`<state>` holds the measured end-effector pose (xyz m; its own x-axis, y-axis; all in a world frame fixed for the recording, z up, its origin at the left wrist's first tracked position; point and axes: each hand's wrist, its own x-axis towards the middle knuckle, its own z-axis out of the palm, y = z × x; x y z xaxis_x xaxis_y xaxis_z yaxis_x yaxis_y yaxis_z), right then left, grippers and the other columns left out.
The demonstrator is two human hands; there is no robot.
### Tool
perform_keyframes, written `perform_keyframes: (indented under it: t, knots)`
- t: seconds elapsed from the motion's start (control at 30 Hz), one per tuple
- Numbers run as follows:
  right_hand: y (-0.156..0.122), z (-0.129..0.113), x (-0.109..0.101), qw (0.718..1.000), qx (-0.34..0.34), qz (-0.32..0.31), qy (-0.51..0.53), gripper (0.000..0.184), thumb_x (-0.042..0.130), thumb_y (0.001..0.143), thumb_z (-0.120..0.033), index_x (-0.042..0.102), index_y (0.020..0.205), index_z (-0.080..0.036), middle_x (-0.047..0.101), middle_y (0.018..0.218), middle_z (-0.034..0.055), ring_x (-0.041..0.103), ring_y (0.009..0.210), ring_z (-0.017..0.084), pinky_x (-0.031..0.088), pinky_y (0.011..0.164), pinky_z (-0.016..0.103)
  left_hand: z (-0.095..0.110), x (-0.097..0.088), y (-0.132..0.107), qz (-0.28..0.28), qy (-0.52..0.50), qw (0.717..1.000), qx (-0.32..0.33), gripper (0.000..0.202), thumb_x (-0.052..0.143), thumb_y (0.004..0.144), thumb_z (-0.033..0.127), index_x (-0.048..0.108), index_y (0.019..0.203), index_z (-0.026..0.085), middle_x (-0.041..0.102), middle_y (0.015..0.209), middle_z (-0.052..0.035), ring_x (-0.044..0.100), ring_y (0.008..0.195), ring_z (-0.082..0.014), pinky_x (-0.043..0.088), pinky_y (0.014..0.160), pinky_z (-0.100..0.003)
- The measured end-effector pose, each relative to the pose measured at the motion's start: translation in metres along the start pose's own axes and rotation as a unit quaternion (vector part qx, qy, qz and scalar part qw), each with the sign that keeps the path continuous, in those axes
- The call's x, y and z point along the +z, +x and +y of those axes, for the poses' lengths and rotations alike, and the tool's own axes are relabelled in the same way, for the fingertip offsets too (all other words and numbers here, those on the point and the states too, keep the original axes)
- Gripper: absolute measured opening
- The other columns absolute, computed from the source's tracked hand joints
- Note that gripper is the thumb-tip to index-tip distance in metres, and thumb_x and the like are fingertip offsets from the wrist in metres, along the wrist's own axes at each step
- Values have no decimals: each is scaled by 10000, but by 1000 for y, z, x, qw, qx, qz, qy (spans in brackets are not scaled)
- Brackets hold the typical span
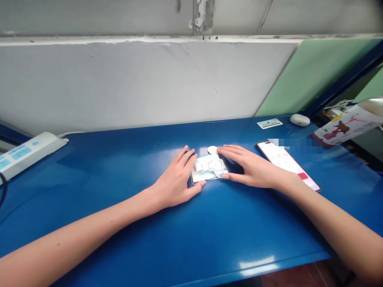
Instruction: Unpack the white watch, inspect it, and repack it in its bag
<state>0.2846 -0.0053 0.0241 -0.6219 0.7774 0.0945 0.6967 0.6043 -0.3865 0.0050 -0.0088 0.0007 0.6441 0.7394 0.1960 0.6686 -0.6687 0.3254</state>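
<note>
The glossy blue metal table (119, 223) is carrying both bare forearms. The left hand (176, 177) is lying flat, fingers extended, thumb and fingertips touching the left edge of the small clear plastic blister pack (208, 167) at table centre. The right hand (249, 167) is lying equally flat and unclenched, touching its right edge. A round white disc (212, 150) is sitting just beyond the pack. A lit black-framed smartphone (289, 165) is lying right of the right hand. A white power strip (26, 151) is lying far left; a white oval case (299, 120) is sitting far right.
</note>
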Motion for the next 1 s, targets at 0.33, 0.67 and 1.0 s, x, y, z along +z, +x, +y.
perform_keyframes:
  t: [0.33,0.67,1.0]
  knots:
    - [-2,10,-2,999,19,-10,30,794,648,843,-599,418,1507,-227,484,1518,141,396,1426,370,401,1128,559,4,-3,3,-12,16,999,-35,704,567,888,492,423,1407,38,430,1503,-265,243,1483,-409,309,1167,-582]
    - [-1,5,-6,998,56,-34,17,837,615,835,-657,428,1500,-185,345,1601,159,378,1434,380,392,1141,535,4,-2,3,-17,26,998,-55,744,550,884,535,433,1408,20,432,1501,-269,273,1469,-416,280,1181,-574]
    - [-2,9,-6,1000,2,-24,-11,813,645,848,-590,395,1524,-213,342,1603,152,376,1436,374,397,1126,542,2,-3,3,-27,23,998,-53,717,464,949,577,437,1434,50,406,1529,-248,254,1475,-416,265,1177,-590]
